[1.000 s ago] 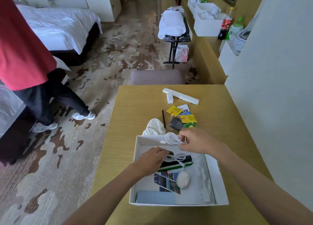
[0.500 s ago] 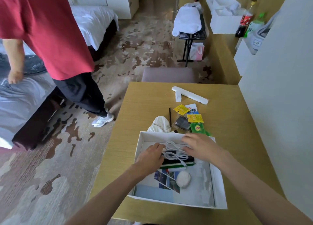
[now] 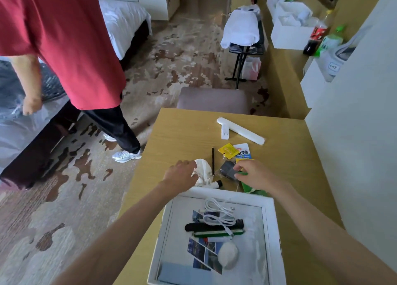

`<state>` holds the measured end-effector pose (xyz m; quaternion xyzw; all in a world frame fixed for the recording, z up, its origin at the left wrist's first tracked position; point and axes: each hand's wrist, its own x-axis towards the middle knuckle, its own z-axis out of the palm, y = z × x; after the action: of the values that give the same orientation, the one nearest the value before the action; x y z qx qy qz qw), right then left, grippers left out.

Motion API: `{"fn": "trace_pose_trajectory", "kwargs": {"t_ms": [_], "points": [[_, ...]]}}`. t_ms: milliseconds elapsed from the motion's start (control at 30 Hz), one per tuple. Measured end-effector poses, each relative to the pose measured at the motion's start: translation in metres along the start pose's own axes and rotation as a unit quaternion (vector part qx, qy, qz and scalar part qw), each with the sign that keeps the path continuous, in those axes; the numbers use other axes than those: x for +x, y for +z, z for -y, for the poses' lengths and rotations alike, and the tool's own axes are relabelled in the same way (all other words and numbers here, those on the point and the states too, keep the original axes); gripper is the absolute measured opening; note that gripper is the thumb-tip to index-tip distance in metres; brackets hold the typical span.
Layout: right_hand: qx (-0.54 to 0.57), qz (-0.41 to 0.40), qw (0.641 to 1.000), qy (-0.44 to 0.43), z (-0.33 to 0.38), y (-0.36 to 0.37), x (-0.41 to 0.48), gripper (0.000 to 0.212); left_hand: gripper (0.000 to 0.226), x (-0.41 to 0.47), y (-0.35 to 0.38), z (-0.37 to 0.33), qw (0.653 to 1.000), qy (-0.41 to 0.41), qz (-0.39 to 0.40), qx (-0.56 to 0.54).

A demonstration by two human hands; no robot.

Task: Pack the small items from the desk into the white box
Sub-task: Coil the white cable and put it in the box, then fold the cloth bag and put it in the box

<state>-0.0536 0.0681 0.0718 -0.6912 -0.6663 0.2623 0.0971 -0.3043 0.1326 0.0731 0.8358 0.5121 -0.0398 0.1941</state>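
Beyond our fingers we've got a padded stool (image 3: 212, 100) tucked at the far edge of the counter. Off to the left, a bystander in a red shirt (image 3: 64, 44) next to a bed (image 3: 122, 23). Farther out there's a folding rack (image 3: 245, 46) with white cloth, plus two bottles (image 3: 320, 35) up right.

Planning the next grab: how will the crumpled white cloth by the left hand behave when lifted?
The white cloth looks soft and wrinkled, so it will probably sag. It seems light. The left hand should bunch it easily; it is unlikely to roll.
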Motion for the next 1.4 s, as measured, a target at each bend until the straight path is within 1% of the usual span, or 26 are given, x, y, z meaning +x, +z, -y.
{"fn": "trace_pose_trajectory", "kwargs": {"t_ms": [67, 167, 233, 300, 400, 467, 533, 667, 733, 833, 867, 933, 1000, 1067, 1100, 1233, 1300, 1400], "points": [[-0.043, 0.037, 0.998, 0.031, -0.003, 0.012, 0.024, 0.034, 0.041, 0.025, 0.005, 0.009, 0.996, 0.002, 0.077, 0.04], [-0.119, 0.063, 0.989, 0.067, -0.002, 0.026, 0.052, 0.051, 0.052, 0.058, 0.018, 0.023, 0.989, 0.009, 0.139, 0.041], [-0.167, 0.079, 0.978, 0.093, -0.003, 0.034, 0.067, 0.065, 0.063, 0.077, 0.029, 0.033, 0.986, 0.032, 0.157, 0.036], [-0.194, 0.095, 0.969, 0.121, -0.005, 0.041, 0.078, 0.076, 0.079, 0.093, 0.039, 0.042, 0.982, 0.089, 0.165, 0.037], [-0.253, 0.107, 0.954, 0.124, -0.009, 0.054, 0.086, 0.078, 0.094, 0.11, 0.053, 0.053, 0.966, 0.179, 0.177, 0.061], [-0.275, 0.09, 0.95, 0.118, -0.013, 0.06, 0.089, 0.079, 0.098, 0.117, 0.061, 0.058, 0.961, 0.204, 0.163, 0.089], [-0.268, 0.086, 0.952, 0.12, -0.014, 0.061, 0.091, 0.083, 0.097, 0.123, 0.066, 0.061, 0.961, 0.208, 0.151, 0.1], [-0.266, 0.106, 0.952, 0.112, -0.009, 0.061, 0.096, 0.084, 0.085, 0.126, 0.067, 0.062, 0.959, 0.208, 0.156, 0.112], [-0.271, 0.11, 0.951, 0.104, -0.006, 0.06, 0.096, 0.087, 0.068, 0.122, 0.066, 0.063, 0.961, 0.209, 0.148, 0.105], [-0.274, 0.114, 0.95, 0.099, -0.006, 0.061, 0.09, 0.089, 0.038, 0.109, 0.062, 0.066, 0.967, 0.202, 0.143, 0.061], [-0.265, 0.117, 0.952, 0.099, -0.006, 0.061, 0.087, 0.089, 0.033, 0.104, 0.06, 0.068, 0.97, 0.193, 0.143, 0.036], [-0.223, 0.105, 0.964, 0.098, -0.007, 0.058, 0.081, 0.086, 0.029, 0.092, 0.053, 0.071, 0.977, 0.16, 0.14, -0.024], [-0.137, 0.063, 0.983, 0.103, -0.007, 0.051, 0.073, 0.075, 0.03, 0.08, 0.045, 0.075, 0.98, 0.129, 0.133, -0.067], [-0.022, 0.018, 0.994, 0.107, -0.007, 0.042, 0.062, 0.064, 0.029, 0.068, 0.036, 0.079, 0.984, 0.106, 0.119, -0.084], [0.023, 0.003, 0.994, 0.106, -0.006, 0.038, 0.056, 0.062, 0.028, 0.061, 0.032, 0.081, 0.986, 0.096, 0.11, -0.085], [0.105, -0.025, 0.99, 0.096, 0.001, 0.023, 0.031, 0.06, 0.024, 0.034, 0.019, 0.085, 0.992, 0.066, 0.068, -0.087], [0.12, -0.035, 0.988, 0.091, 0.005, 0.017, 0.019, 0.06, 0.03, 0.021, 0.015, 0.086, 0.995, 0.061, 0.049, -0.055], [0.137, -0.064, 0.985, 0.079, 0.01, 0.01, 0.004, 0.065, 0.053, 0.002, 0.005, 0.083, 0.997, 0.061, 0.007, -0.048]]}}
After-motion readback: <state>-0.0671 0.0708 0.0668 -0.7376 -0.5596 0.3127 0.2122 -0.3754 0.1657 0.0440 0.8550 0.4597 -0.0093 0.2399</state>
